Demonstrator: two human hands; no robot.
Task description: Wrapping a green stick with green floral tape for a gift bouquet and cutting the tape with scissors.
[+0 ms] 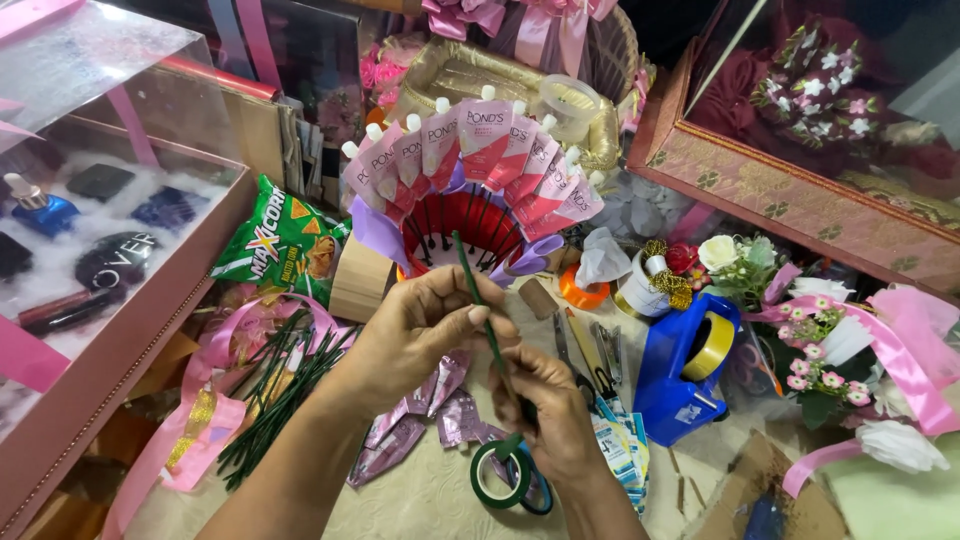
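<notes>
1. You hold a thin green stick (480,300), straight and rigid, slanting from upper left down to lower right between your two hands.
2. Your left hand (425,325) comes in from the lower left, fingers curled around the stick's middle, thumb pressed against it, knuckles facing up.
3. Your right hand (548,400) sits just below and to the right, closed around the stick's lower end, with green tape (505,450) trailing from the grip.
4. That tape runs down to a round green roll (497,483) lying flat on the table (420,500), which has a pale, textured cloth cover.
5. Beyond the stick's tip stands a fan of glossy pink sachets (470,155) with white caps, set over a red basket (465,225) and soft purple paper.
6. A loose bundle of matching green sticks (275,385) lies to the left on shiny pink ribbon (215,400).
7. Crinkled silvery-purple packets (420,415) rest under your left wrist.
8. A blue plastic tape dispenser (685,370) with a yellowish roll stands to the right, near metal tools (590,355).
9. A green crisp bag (280,240) leans beside a pink box (110,340) at the left.
</notes>
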